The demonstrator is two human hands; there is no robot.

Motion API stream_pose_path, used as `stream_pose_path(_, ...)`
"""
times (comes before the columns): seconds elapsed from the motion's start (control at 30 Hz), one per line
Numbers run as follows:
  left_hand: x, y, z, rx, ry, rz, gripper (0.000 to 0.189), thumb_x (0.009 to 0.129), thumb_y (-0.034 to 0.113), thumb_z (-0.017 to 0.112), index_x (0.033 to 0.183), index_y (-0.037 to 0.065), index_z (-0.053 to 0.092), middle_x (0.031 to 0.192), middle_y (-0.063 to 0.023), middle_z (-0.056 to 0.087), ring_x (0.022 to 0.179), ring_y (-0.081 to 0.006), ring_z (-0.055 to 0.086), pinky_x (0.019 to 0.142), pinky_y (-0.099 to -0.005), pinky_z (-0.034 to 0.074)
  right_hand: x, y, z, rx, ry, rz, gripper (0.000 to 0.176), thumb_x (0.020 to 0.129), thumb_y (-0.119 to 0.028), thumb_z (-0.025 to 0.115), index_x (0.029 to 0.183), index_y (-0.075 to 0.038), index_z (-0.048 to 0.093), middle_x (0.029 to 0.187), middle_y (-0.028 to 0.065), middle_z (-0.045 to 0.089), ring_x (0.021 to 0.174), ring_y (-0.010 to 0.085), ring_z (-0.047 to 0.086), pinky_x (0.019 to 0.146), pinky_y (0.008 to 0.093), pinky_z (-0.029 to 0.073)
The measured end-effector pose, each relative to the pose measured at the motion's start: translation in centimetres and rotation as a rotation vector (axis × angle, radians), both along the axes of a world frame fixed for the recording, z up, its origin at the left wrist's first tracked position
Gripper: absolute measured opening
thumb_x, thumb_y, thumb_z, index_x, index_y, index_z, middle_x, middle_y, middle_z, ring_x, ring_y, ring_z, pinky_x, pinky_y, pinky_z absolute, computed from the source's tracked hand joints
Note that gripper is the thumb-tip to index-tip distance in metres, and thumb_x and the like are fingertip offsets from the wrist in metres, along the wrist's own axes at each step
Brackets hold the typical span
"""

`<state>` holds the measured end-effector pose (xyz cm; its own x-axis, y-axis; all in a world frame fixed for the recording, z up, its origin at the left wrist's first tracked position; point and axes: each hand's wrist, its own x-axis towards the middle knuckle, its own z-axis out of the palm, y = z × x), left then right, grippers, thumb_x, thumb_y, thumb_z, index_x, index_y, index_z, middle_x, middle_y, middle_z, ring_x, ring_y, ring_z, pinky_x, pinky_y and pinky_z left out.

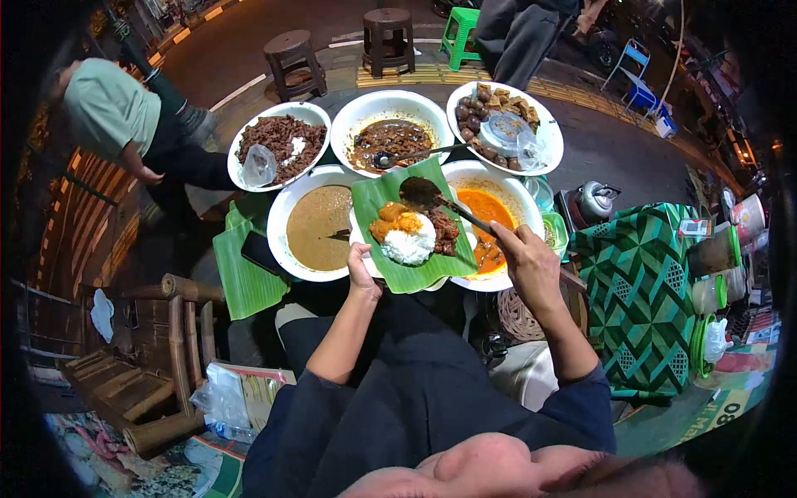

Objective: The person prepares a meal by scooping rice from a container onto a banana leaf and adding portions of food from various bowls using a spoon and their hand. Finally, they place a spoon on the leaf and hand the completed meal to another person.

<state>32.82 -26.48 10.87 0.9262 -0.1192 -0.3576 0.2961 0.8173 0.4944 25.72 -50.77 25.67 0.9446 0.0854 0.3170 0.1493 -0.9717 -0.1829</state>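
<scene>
My left hand (363,272) is closed on the near left edge of a banana leaf (452,264), with a pale plate edge partly showing beneath it. On the leaf lie white rice (408,242), orange-yellow pieces of food (390,222) and dark reddish shredded food (446,232). My right hand (530,267) grips the handle of a dark ladle (422,193), whose bowl is over the far part of the leaf. Under the leaf and ladle, a basin of orange soup (490,207) sits to the right and a basin of brown sauce (318,217) to the left.
Behind stand basins of dark shredded food (282,148), dark stew (390,145) and eggs with tofu-like pieces (506,112). More banana leaf (249,266) and a phone (260,252) lie left. A kettle (595,199) and green patterned cloth (635,290) are right. People stand beyond.
</scene>
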Motion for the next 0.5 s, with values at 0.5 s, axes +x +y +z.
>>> stream_pose_path(0.5,-1.5,3.6,-1.7,0.015,-0.035,0.091,0.044,0.069,0.022,0.044,0.109,0.004,0.047,0.1,-0.0086,0.056,0.091,-0.0251,0.057,0.082,-0.0377,0.046,5.8,-10.2,-16.6,0.009,0.214,-0.511,0.023,0.081,-0.025,0.052,0.101,-0.018,0.06,0.086,0.0143,0.06,0.077,0.0297,0.06,0.067,0.0409,0.047)
